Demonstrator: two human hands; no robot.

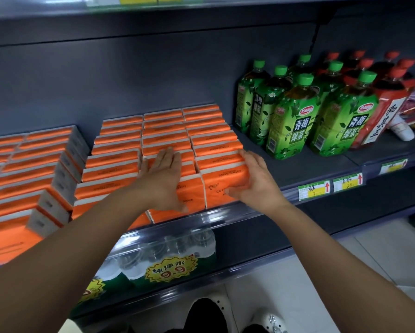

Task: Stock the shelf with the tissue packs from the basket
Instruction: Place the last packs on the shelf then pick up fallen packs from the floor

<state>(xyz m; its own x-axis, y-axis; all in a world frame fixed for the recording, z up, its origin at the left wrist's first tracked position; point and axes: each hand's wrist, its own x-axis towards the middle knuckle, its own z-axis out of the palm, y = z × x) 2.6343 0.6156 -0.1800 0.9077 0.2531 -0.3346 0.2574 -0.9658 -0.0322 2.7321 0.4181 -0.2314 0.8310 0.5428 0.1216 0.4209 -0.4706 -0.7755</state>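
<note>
Right hand (pixel 254 181): grip closed round the right end of the front orange plastic-wrapped tissue pack (pixel 219 179), thumb over its top edge, fingers laid across its front face. Left hand (pixel 164 174): spread flat, fingers straight, pressing on top of the front packs of the middle column (pixel 165 140). It pinches nothing.

Location: the held pack sits at the front of the right column, at the lip of the dark grey metal shelf (pixel 297 169). Its long axis runs left to right, parallel to the shelf edge. It lies directly within the right hand, which is the nearer; the left hand is one column over. Judgement: placement is nearly complete, and the remaining move is a short push rearward to seat the pack flush against the one behind.

Count: three columns in this block, roughly eight packs deep in the right column; exact figure uncertain. A second orange block (pixel 21 164) stands to the left, apart, with five packs turned grey-end outward. Green-capped tea bottles (pixel 295 121): six. Red-capped bottles (pixel 389 97): at least six. Basket: not in view.
</note>
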